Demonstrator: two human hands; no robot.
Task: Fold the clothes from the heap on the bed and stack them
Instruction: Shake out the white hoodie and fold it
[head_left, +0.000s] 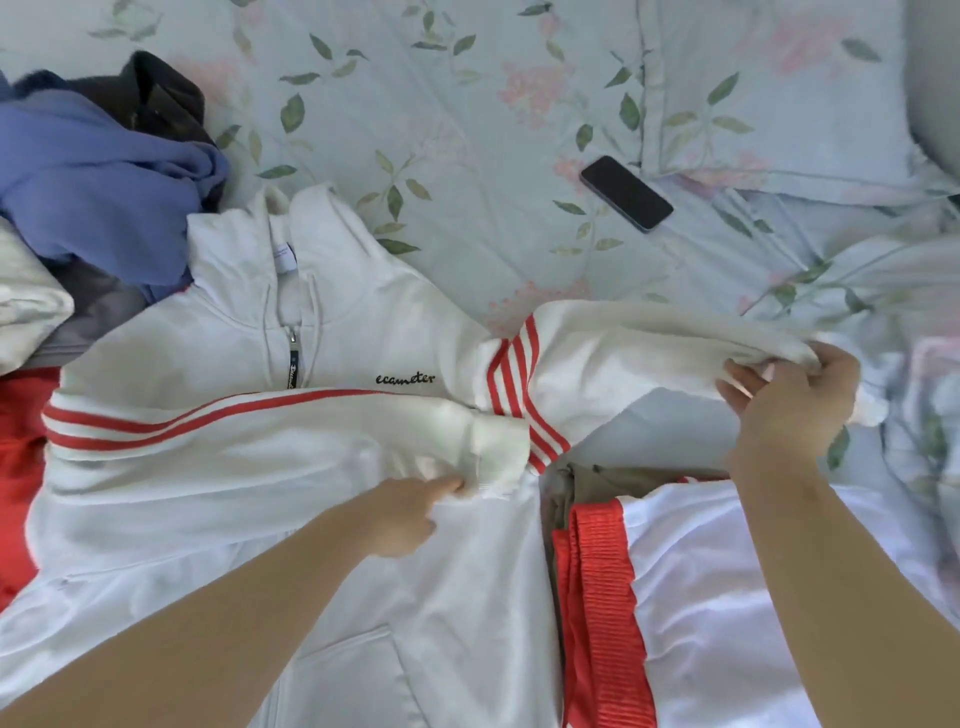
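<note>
Head camera looks down on a white zip hoodie (322, 467) with red stripes, spread face-up across the bed (467, 130), collar pointing away from the person. The step in hand, as I read it, is folding the sleeves in over the chest. One sleeve (260, 426) already lies across the front, its cuff ending near the middle, and the left hand (415, 512) presses down just below that cuff, fingers curled and pinching a little of the white cloth. The other sleeve (649, 353) stretches out to the side, and the right hand (789, 400) is closed around its cuff end, holding it lifted off the bed.

The next move probably calls for carrying that raised cuff back over the body of the hoodie so it lies across or beside the first sleeve, while the left hand pins the fold flat.

Just beside the hoodie, under the right forearm, lies a white and red garment (727, 597) on top of something olive; this may be the folded stack, though the edge of the frame cuts it off and I cannot be sure. The unfolded heap (93, 182), blue, dark and grey, sits beyond the hoodie's far shoulder. A phone (626, 193) lies on the sheet, well apart from both hands.
</note>
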